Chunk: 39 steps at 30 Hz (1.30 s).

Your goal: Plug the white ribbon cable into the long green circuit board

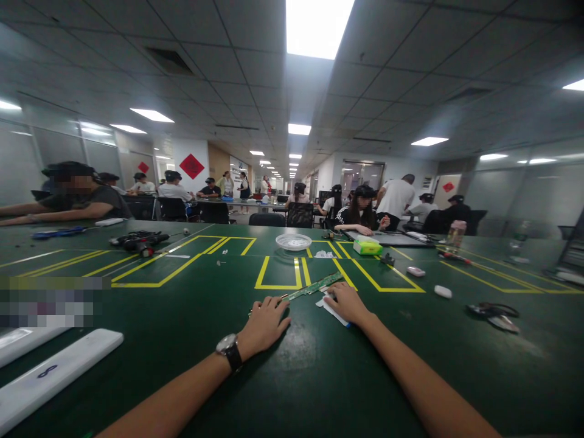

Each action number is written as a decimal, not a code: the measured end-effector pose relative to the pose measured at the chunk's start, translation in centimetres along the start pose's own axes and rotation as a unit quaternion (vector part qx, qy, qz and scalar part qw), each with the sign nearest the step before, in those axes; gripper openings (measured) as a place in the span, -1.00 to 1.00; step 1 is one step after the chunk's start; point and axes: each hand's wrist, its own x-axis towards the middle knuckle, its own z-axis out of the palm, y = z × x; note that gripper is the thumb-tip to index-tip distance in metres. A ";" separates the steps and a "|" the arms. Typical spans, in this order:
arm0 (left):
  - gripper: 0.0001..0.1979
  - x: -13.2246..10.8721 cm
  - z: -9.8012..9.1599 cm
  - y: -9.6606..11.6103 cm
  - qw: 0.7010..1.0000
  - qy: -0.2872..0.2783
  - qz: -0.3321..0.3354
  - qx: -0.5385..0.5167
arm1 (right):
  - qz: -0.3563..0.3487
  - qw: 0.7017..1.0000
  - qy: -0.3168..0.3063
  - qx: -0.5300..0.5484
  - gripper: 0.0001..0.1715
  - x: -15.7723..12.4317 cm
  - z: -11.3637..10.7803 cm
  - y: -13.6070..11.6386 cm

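Note:
A long, narrow green circuit board (316,286) lies slantwise on the green table, its right end farther from me. My left hand (264,325), with a watch on the wrist, rests palm down over the board's left end, fingers apart. Palm down near the board's right end is my right hand (349,301), its fingers stretched toward the board and partly hidden. Partly under that hand lies a white strip (335,313) with a blue end; whether the fingers press on it I cannot tell.
Yellow tape (278,287) marks the table. Beyond stand a clear round dish (293,243) and a green tissue pack (367,246). White cases (59,377) lie at left, a black power tool (141,242) farther back. Dark-handled pliers (495,315) lie at right. People sit around.

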 end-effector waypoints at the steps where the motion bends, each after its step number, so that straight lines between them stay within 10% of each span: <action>1: -0.60 0.0 -0.3 0.1 1.000 0.007 -0.002 0.003 | 0.011 1.000 0.003 -0.005 -0.56 0.0 -0.1 -0.1; 8: -0.62 0.3 -1.7 0.7 0.999 0.013 -0.020 -0.044 | 0.063 0.998 0.004 -0.006 -0.53 -0.2 -0.4 -0.3; 21: -0.54 1.1 0.6 -0.7 0.992 -0.063 -0.005 -0.106 | -0.071 0.992 0.001 0.101 -0.65 -0.6 1.2 -2.4; 33: -0.61 2.1 0.3 -1.4 0.988 0.038 -0.058 -0.139 | -0.194 0.961 -0.023 0.195 -0.62 -1.4 0.3 -4.4; 39: -0.53 2.2 1.4 -1.8 0.991 -0.009 -0.068 -0.113 | -0.248 0.943 -0.045 0.217 -0.60 -1.8 -0.5 -5.5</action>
